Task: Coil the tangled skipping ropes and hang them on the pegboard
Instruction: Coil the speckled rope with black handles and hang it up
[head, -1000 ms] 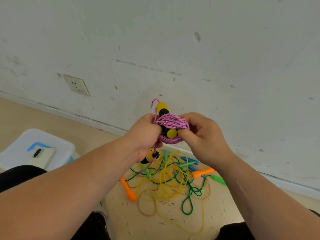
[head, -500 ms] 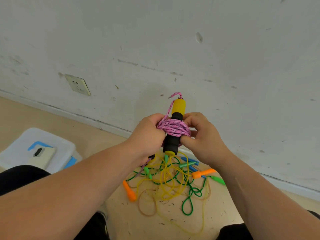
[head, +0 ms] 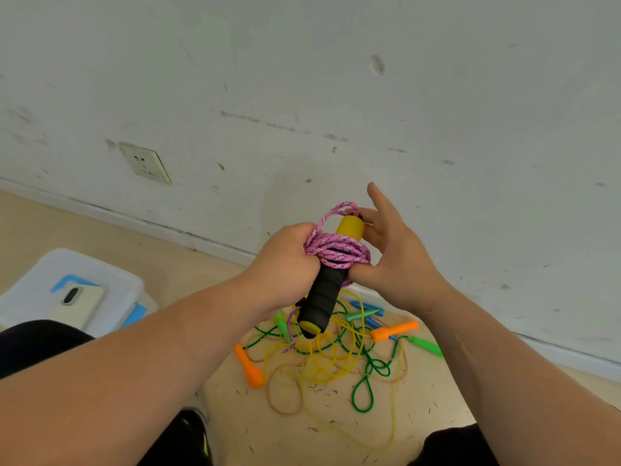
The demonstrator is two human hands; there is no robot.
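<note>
My left hand (head: 285, 260) clamps the pink rope (head: 336, 252) coiled round its handle (head: 319, 297); my right hand (head: 393, 260) is spread open. Loose wraps could slip off.

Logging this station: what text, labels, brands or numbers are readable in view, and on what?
No readable text anywhere in this view.
On the foam handle gripped by the left hand: no print visible.
On the phone lying on the white lid: no legible brand on its back.
On the wall socket: any marking is too small to read.
</note>
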